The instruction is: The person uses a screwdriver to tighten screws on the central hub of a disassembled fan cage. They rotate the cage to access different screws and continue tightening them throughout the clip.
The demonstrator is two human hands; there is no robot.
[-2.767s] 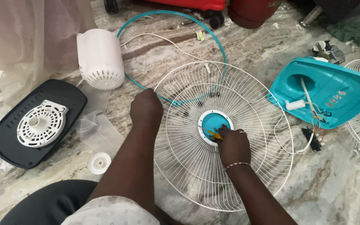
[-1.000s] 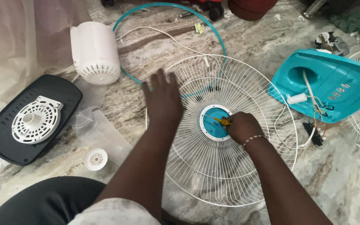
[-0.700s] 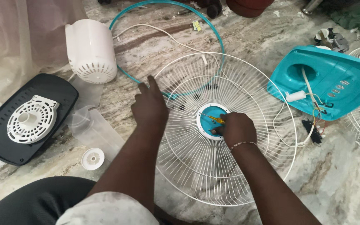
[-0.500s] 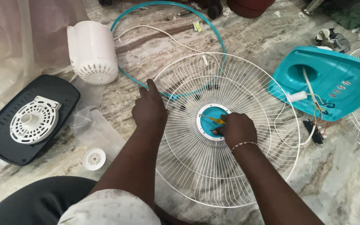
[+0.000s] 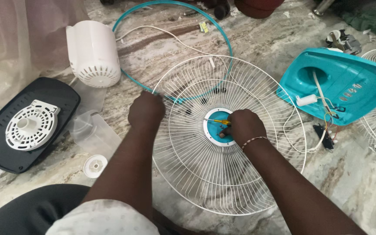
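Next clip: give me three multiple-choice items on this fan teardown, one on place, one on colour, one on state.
1. Where does the left hand rest?
A on the wire fan guard's rim
B on the black tray
C on the white motor cover

2. What colour is the guard's hub?
A red
B teal
C black

3. What is the right hand doing?
A lying empty
B holding a yellow-handled screwdriver at the hub
C gripping a cable

Answers: 1 A, it sits at the guard's left rim; 2 B, teal disc; 3 B, the fingers close on the tool.
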